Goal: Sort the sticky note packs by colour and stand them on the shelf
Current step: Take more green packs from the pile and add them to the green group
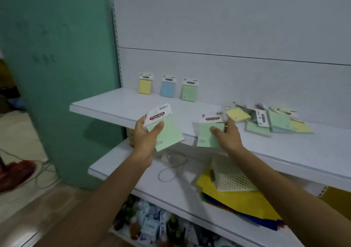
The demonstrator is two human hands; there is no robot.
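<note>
L hand [145, 138] grips green pack [168, 135], R hand [227, 137] 2nd green pack [206, 136]; 3 packs [167, 89] upright behind.

The loose pile of packs [279, 120] is blurred, its labels unreadable.

Both arms reach forward, left hand [145, 139] and right hand [228, 135] each pinching, thumbs on top.

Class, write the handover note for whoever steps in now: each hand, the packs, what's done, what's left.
Left hand grips a green pack in front of the shelf.
Right hand pinches a second green pack at the shelf's front edge.
Done: yellow pack, blue pack and standing green pack are upright at the back.
Left: add both held packs to the green one, then sort the mixed pile at right.
</note>
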